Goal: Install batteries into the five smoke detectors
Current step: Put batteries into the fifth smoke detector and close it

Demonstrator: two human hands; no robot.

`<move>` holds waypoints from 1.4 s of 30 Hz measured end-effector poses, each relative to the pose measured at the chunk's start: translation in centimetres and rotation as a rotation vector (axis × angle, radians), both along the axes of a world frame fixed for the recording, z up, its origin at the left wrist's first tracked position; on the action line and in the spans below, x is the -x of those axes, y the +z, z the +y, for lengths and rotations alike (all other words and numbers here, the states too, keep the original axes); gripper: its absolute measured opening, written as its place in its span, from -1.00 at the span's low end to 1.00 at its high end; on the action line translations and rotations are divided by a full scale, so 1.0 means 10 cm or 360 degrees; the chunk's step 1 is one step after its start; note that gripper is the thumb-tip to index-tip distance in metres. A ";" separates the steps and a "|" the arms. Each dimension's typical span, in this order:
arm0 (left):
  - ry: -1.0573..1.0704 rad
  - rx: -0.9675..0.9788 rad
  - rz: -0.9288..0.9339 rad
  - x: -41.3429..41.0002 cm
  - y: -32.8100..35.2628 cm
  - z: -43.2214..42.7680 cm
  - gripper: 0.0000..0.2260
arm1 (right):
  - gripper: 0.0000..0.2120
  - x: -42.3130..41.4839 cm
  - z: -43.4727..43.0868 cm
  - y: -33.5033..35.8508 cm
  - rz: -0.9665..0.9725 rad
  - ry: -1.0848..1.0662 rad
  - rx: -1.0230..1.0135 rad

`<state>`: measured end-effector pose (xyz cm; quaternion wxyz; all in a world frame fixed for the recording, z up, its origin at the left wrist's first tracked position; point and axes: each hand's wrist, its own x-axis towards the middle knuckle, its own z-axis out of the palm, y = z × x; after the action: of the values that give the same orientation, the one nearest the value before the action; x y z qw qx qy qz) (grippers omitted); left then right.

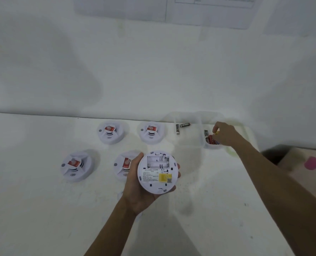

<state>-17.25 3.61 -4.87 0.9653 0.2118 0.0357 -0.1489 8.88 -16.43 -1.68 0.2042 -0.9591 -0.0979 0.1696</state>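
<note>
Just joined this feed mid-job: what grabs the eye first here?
The left hand grips an upturned detector at centre front, its battery bay open and empty. At back right the right hand reaches into a clear tray among loose batteries; whether it holds one is unclear. Four more detectors sit face up to the left, red labels showing.

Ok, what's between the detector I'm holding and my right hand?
Head view: just bare white table between the held detector and the right hand, until the clear battery tray that the hand reaches into.
</note>
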 end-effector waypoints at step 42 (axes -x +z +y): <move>0.0028 -0.0040 -0.0053 -0.09 -0.11 0.10 -0.37 | -0.60 -0.23 1.06 -0.60 -0.0166 0.0568 0.0021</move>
<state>-16.39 4.58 -6.00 0.9642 0.2259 0.0233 -0.1365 11.19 -5.83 -7.72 0.1592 -0.9353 -0.2759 0.1539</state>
